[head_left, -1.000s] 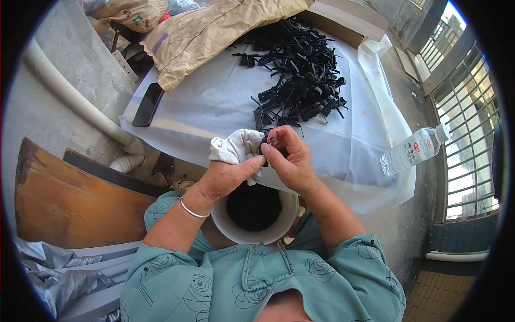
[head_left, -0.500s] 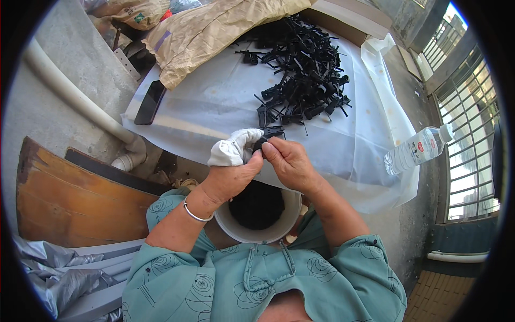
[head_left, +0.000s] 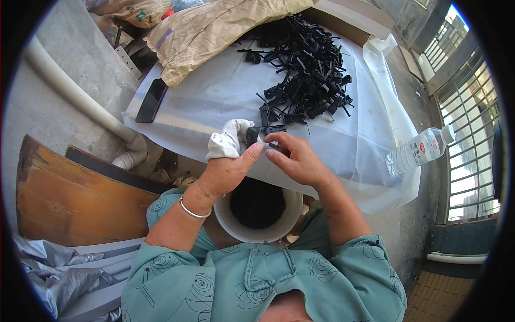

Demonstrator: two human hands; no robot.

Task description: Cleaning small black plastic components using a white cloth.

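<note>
My left hand [head_left: 228, 174] has white cloth over its fingers and is closed on a small black plastic part [head_left: 252, 136], held upright between thumb and fingers. Just right of it, my right hand [head_left: 298, 161] is curled with thumb and forefinger close together. A dark sliver shows between those fingertips, too small to name. Both hands are over the near edge of the sheet-covered table, by a heap of black plastic parts [head_left: 314, 72] with thin stems. Below my hands, between my knees, stands a pale bucket [head_left: 295, 212] with a dark mass of black pieces inside.
Left on the white plastic sheet [head_left: 198, 107] lies a dark phone [head_left: 152, 101]. Brown paper [head_left: 198, 40] covers the far left, and a cardboard box [head_left: 348, 19] stands at the back. A water bottle [head_left: 416, 152] lies at right. A wooden board [head_left: 70, 198] leans beside a pipe [head_left: 80, 96].
My hands have drawn apart slightly. The right has come off the black part and shifted right and down; the left keeps hold, and more of the part now shows.
</note>
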